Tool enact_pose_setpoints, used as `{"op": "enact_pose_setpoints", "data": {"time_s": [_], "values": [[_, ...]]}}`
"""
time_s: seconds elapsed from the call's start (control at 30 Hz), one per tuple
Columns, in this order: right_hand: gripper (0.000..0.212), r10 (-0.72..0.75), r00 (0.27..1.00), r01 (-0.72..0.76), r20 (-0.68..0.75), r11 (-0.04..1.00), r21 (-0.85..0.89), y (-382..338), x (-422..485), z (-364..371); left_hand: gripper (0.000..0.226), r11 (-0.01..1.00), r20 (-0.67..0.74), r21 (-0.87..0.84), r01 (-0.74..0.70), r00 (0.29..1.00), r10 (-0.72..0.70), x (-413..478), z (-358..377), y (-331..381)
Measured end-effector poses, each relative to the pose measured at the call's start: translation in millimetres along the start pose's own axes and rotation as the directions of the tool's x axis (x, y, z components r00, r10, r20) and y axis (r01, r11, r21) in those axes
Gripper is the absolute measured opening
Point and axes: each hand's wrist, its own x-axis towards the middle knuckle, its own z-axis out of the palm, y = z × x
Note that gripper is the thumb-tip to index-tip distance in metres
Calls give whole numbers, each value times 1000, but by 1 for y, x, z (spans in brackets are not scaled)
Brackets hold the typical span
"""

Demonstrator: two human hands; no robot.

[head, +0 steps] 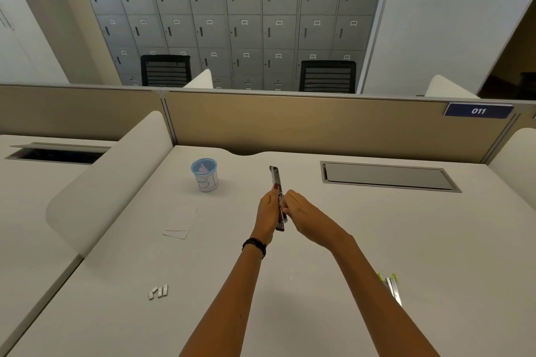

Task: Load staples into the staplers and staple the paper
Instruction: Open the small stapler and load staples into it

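You hold the opened stapler (275, 180) above the counter (319, 255), just right of the blue-rimmed cup (204, 174) and a little nearer you than it; it is swung out into one long, thin bar, its far end pointing away from you. I judge it light and stiff, metal and plastic, hinged partway along, so it may fold or snap shut if you squeeze across the joint; take it by the sides of the body, clear of the open channel.

Your left hand (268, 211) has its grip closed round the bar's left side, a fingertip raised against it; your right hand (301, 213) curls its fingers onto the right side and pinches there; whether a strip of staples sits under those fingertips is hidden.

Loose staples (158, 291) lie well nearer you than the cup and slightly left of it; the paper (181, 223) lies just nearer you than the cup; a second stapler (391, 288) with green parts sits far to the cup's right, beside your right forearm.
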Motion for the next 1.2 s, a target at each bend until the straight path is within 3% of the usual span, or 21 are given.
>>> {"op": "enact_pose_setpoints", "data": {"time_s": [0.17,0.33,0.5,0.6,0.7,0.87,1.0,1.07,1.2], "values": [[28,76,994,-72,-76,996,61,-10,-3,-5,39,996,-2,-47,76,997,-76,-4,2,2],[20,28,998,-31,-55,998,-49,-10,-2,-2,39,993,-32,-67,102,994,-104,-7,4,4],[30,76,994,-73,-81,997,34,-9,-2,-5,40,994,-19,-44,101,995,-102,-7,5,9],[30,98,995,-97,-27,994,59,-13,-6,-5,40,994,-34,-47,95,995,-96,-7,4,10],[50,83,995,-85,48,996,40,-9,-7,-5,38,995,-48,-50,85,995,-87,-6,0,9],[15,-43,997,44,-63,999,19,-12,-6,-13,36,999,-26,-9,54,998,-54,-8,-3,5],[19,-131,991,128,-38,990,-65,-13,-3,-16,34,999,-20,19,45,999,-44,-10,-2,4],[12,-206,975,195,-87,973,-126,-14,-5,-16,33,998,-18,22,59,998,-59,-11,0,5],[17,-227,969,200,-100,954,-222,-7,-6,-18,35,995,-8,66,73,997,-72,-14,7,3]]}}
